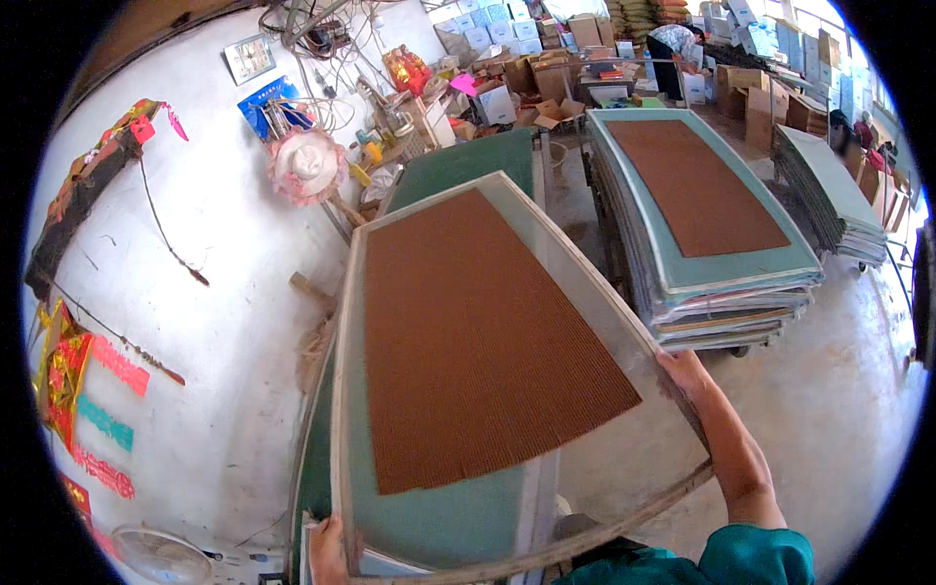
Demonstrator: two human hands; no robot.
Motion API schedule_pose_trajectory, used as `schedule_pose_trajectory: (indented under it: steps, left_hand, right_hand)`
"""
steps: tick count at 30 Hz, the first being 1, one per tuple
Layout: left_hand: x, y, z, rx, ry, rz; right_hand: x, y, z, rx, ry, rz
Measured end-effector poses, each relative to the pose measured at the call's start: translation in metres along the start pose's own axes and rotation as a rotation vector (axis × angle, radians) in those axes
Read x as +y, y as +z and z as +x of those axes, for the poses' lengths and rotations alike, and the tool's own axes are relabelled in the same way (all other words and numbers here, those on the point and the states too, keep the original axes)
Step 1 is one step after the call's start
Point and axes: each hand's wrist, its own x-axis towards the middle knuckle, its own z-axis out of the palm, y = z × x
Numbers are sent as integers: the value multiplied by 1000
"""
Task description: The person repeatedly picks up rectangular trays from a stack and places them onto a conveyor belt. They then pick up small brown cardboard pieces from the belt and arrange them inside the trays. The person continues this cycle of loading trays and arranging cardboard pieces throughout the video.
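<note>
Head view: the screen [577, 283] (brown sheet [478, 341] atop) points lengthwise forward.

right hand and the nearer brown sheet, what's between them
In the head view, a bare strip of see-through mesh lies between the right hand and the nearer brown sheet, inside the frame that hand grips.

I have two hands here, the left hand [329, 553] at seven o'clock, the right hand [685, 372] at four; one framed screen [344, 390] between them; two brown sheets [468, 361], one central, one towards two; two stacks of frames [726, 310], both towards two; one pink-and-white hat [307, 166] at ten; one fan [161, 554] at eight; one bending person [673, 44] at one.
</note>
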Motion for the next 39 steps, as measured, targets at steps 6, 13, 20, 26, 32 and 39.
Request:
schedule_pose_trajectory:
  steps: [6,13,20,26,32,39]
  left_hand:
    - [-28,2,-89,51,13,-58]
    - [29,98,-127,-116,135,-42]
    - [108,296,-113,-300,191,29]
    - [184,514,-91,-453,186,69]
    - [250,693,-87,-608,199,53]
    - [270,786,-114,-622,74,259]
  right_hand:
    - [-17,-79,-93,11,87,-9]
    - [-33,-169,-52,98,42,155]
    - [-25,-293,47,295,47,119]
    - [-65,-426,167,526,164,79]
    - [-122,-542,288,554,147,27]
    - [-91,-610,395,559,219,-152]
